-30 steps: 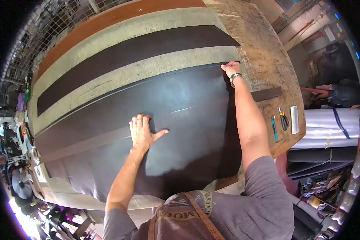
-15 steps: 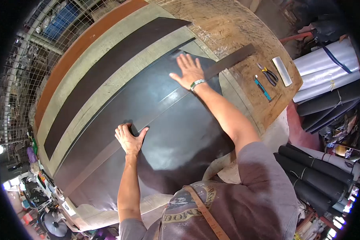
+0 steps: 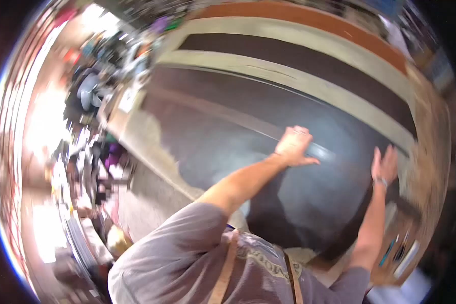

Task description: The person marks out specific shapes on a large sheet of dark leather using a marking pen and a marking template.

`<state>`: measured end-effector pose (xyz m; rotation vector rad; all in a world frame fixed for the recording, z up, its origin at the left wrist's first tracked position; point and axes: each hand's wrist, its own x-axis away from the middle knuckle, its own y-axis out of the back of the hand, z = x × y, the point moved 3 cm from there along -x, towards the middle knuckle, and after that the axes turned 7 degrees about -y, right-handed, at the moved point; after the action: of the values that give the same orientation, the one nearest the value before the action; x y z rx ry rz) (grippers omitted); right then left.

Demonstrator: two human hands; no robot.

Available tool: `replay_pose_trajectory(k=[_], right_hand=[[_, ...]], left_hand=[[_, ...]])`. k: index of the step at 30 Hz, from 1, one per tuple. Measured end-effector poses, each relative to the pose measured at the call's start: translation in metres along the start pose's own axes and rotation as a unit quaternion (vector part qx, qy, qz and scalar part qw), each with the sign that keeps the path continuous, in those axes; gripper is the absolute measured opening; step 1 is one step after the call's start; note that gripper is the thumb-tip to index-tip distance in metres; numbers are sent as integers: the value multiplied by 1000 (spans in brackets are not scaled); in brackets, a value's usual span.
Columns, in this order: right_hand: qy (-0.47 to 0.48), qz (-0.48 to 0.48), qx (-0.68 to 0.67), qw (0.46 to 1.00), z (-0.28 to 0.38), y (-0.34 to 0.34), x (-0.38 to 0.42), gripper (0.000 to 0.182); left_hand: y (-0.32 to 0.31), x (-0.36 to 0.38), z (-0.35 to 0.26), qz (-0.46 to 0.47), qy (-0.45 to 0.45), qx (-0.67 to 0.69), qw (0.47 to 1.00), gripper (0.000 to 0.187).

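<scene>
One wide view here, peering forward and steeply down from head height, dark sheet (image 3: 334, 185) close below!

- Clutter (image 3: 91, 88) left of the sheet (image 3: 223, 147): smeared beyond naming.
- Right hand (image 3: 386, 164), at the sheet's right end: blurred.
- Strip (image 3: 213, 110) across the sheet: partly hidden by left hand (image 3: 295, 145).
- Tools (image 3: 387, 252) right of the sheet: blurred.

The large dark sheet (image 3: 329, 185) looks like smooth leather with a soft sheen. Beyond it, the narrower dark strip (image 3: 309, 66) appears matt; right of the sheet, the bare tabletop (image 3: 430, 139) looks like wood, and below it the grey shirt (image 3: 169, 253) is matt cloth.
</scene>
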<state>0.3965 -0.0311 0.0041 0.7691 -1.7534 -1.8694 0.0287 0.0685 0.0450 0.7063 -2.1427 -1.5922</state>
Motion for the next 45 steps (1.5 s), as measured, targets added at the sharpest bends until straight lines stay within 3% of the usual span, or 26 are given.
replay_pose_trajectory(k=[2,5,8,9,13,18,19,21,24,27,29,33,37,39,41,45], right_hand=[[-56,61,73,994,-2,-9,-5,81],[-80,121,100,984,-4,-5,-11,82],[-115,177,115,971,7,3,-14,86],[-121,177,120,969,10,1,-12,89],[-138,154,114,972,34,-16,33,86],[-135,104,88,981,126,-5,149,83],[-131,87,91,983,147,-13,171,82],[-116,48,109,986,197,-24,214,83],[8,-50,28,998,297,-32,268,78],[189,-92,-19,977,416,-5,330,69],[263,-14,-44,964,501,18,374,70],[317,86,-128,936,621,36,435,71],[382,81,-109,914,679,39,466,66],[370,96,-87,920,683,38,465,65],[363,105,-90,921,683,37,464,64],[349,130,-90,924,687,40,462,63]], left_hand=[[-33,3,11,-119,-31,-48,991,88],[-32,21,1,-110,-27,-36,993,76],[-15,79,19,-39,-37,12,998,80],[-17,106,37,-69,-19,16,997,82],[16,220,141,-115,107,1,988,88],[73,335,316,-225,247,-52,941,84],[95,352,351,-199,284,-31,938,86],[107,383,409,-253,300,-44,919,87],[124,411,472,-252,312,-64,914,88],[135,418,506,-244,304,-71,918,83],[144,410,535,-255,303,-80,915,78],[172,363,620,-311,295,-106,897,61],[198,308,747,-328,361,-172,856,47],[212,291,794,-258,446,-109,850,47],[215,279,825,-232,475,-118,840,44],[222,269,844,-275,471,-144,826,37]])
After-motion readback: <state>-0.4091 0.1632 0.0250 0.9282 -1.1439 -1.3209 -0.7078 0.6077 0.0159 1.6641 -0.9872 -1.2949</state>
